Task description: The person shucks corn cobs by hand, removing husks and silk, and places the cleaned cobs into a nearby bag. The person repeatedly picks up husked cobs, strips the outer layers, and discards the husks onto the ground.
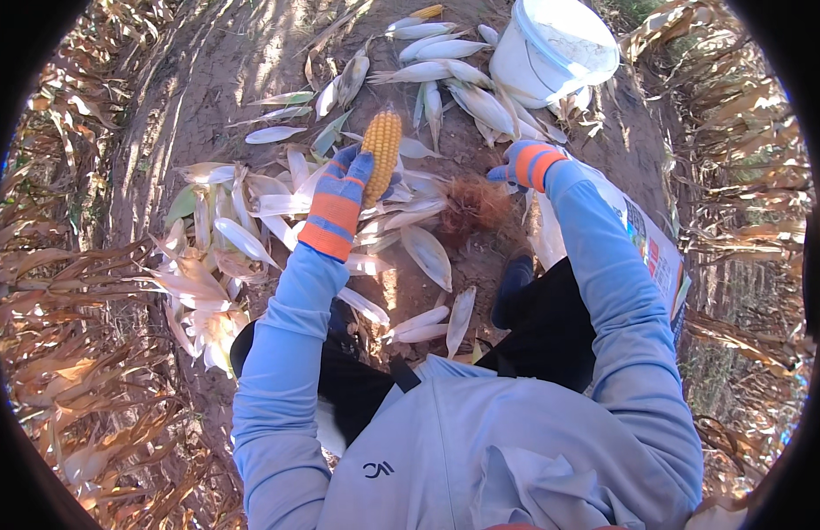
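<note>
In my left hand [350, 181] is a husked yellow corn cob [383, 146], gripped around its lower part with its tip pointing up and away. My right hand [526, 166] is out to the right with its fingers apart and nothing visible in them. Just below and left of it is a clump of reddish-brown corn silk [473, 208]. Both hands wear blue gloves with orange bands. Stripped pale husks [426, 256] lie on the soil under and around the cob.
A white bucket [523, 66] stands at the far right, beside several unhusked ears [480, 106]. Near my right forearm lies a printed sack [657, 252]. More husks [198, 274] are heaped on the left. Dry corn plants [65, 336] line both sides.
</note>
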A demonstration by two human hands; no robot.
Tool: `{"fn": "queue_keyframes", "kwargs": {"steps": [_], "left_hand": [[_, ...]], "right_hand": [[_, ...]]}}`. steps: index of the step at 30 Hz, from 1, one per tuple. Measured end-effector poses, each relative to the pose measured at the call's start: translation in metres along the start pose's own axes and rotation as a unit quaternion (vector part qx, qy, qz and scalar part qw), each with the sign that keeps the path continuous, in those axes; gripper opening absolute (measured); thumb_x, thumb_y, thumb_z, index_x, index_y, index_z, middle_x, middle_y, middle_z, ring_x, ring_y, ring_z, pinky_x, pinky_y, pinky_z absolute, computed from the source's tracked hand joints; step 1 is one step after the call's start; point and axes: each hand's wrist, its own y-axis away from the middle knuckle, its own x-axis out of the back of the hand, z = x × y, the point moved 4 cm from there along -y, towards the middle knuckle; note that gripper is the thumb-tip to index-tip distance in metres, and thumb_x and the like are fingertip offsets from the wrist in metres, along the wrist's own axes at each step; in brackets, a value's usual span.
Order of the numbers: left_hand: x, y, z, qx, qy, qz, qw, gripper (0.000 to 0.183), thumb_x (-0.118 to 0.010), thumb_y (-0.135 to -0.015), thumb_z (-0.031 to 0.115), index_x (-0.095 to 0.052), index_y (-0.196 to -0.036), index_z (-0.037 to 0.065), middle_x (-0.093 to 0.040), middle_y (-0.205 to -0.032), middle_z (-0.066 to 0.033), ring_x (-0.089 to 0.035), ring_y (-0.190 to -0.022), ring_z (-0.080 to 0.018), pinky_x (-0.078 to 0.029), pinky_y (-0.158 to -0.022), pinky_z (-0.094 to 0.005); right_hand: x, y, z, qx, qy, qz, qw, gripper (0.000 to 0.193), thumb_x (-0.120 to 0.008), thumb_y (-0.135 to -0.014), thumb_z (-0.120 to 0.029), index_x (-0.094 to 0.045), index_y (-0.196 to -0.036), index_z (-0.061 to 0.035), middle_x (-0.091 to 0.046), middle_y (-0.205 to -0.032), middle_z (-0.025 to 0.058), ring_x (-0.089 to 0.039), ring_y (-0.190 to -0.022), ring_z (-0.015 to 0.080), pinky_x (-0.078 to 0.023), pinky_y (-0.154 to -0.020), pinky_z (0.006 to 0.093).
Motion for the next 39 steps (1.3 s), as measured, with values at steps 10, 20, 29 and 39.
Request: {"fn": "queue_keyframes", "kwargs": {"steps": [10, 20, 29, 39], "left_hand": [[0.000, -0.006, -0.007, -0.013, 0.007, 0.013, 1.000, 0.036, -0.056, -0.088, 0.019, -0.046, -0.112, -0.005, -0.059, -0.098, -0.0141, -0.063, -0.078, -0.0222, -0.053, -0.068, -0.0309], [0.000, -0.008, -0.015, -0.002, -0.004, 0.014, 1.000, 0.035, -0.057, -0.087, 0.018, -0.047, -0.111, -0.005, -0.060, -0.096, -0.0141, -0.063, -0.076, -0.0230, -0.053, -0.067, -0.0304], [-0.016, -0.007, -0.019, 0.033, 0.033, 0.010, 0.999, 0.036, -0.059, -0.085, 0.020, -0.048, -0.112, -0.002, -0.059, -0.099, -0.0135, -0.063, -0.078, -0.0245, -0.055, -0.063, -0.0339], [-0.002, -0.014, -0.020, 0.031, 0.085, 0.032, 0.995, 0.039, -0.060, -0.085, 0.020, -0.046, -0.117, 0.001, -0.059, -0.101, -0.0114, -0.061, -0.088, -0.0240, -0.054, -0.067, -0.0364]], "right_hand": [[-0.033, -0.034, 0.019, 0.147, 0.139, 0.035, 0.979, 0.040, -0.050, -0.082, -0.038, -0.067, -0.082, -0.0023, -0.064, -0.080, 0.0150, -0.061, -0.075, 0.0321, -0.046, -0.071, 0.0400], [-0.007, -0.011, 0.001, 0.001, -0.002, 0.050, 0.999, 0.047, -0.049, -0.084, -0.050, -0.063, -0.088, -0.0054, -0.064, -0.080, 0.0117, -0.059, -0.076, 0.0273, -0.045, -0.072, 0.0377], [0.000, 0.018, -0.072, 0.284, -0.409, 0.072, 0.864, 0.037, -0.063, -0.081, -0.028, -0.057, -0.108, -0.0028, -0.064, -0.094, 0.0117, -0.059, -0.088, 0.0186, -0.045, -0.080, 0.0299], [-0.016, 0.025, -0.112, 0.294, -0.214, 0.205, 0.909, 0.029, -0.062, -0.080, -0.035, -0.063, -0.093, -0.0088, -0.064, -0.077, 0.0128, -0.061, -0.069, 0.0248, -0.047, -0.067, 0.0316]]}}
